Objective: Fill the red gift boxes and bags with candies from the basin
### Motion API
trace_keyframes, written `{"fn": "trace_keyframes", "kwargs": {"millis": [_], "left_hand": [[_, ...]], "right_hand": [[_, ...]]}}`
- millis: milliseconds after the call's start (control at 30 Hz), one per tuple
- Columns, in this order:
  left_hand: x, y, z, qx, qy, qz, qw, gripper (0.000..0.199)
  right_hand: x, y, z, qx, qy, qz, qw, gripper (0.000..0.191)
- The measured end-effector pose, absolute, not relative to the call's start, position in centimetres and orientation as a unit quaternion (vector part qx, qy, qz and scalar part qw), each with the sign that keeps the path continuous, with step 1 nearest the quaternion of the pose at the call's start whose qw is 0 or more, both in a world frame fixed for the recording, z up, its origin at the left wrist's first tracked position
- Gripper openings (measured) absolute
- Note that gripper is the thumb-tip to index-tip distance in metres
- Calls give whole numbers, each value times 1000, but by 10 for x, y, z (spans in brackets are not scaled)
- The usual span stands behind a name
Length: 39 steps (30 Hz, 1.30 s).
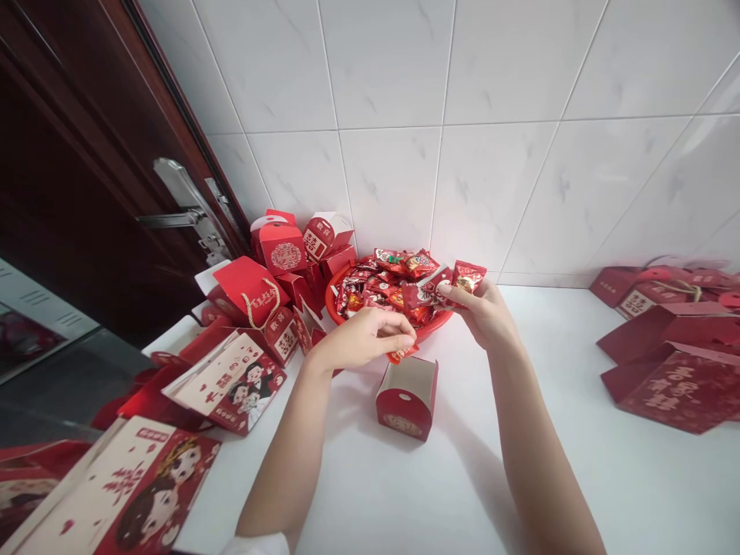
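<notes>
My left hand (370,337) pinches a small red wrapped candy (401,354) just above the back edge of an open red box (405,401). The box stands on the white table, its pale inside showing. Over the right part of a red basin (431,329) full of wrapped candies (375,285), my right hand (477,304) holds several red candy packets (468,277) between thumb and fingers.
Red gift boxes (283,247) and printed bags (231,378) crowd the left side of the white table (405,501). More red boxes (676,385) stand at the right. A tiled wall (393,169) rises behind; a dark door (86,154) with a metal handle is at the left.
</notes>
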State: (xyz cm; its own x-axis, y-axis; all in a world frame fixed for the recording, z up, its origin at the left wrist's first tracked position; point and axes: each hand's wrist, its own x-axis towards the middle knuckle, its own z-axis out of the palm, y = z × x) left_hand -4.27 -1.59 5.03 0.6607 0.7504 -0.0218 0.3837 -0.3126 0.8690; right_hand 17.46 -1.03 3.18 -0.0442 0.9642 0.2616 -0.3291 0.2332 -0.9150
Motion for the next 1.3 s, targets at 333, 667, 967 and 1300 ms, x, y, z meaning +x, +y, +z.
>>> {"fn": "trace_keyframes", "kwargs": {"millis": [333,667,967,1300], "left_hand": [[-49,-23,58,768,410,336,359,34],[-55,-35,68,813,425,280,281,22],[-45,-33,60,866,383,158,280,23],[-42,-35,65,791,384,351,322,29]], "right_hand": [[174,-27,41,-294,-564,515,575,27],[179,-39,50,-332,-589,486,553,33],[177,-43,52,-358,-610,463,535,31],[174,-46,57,-356,-659,465,471,24]]}}
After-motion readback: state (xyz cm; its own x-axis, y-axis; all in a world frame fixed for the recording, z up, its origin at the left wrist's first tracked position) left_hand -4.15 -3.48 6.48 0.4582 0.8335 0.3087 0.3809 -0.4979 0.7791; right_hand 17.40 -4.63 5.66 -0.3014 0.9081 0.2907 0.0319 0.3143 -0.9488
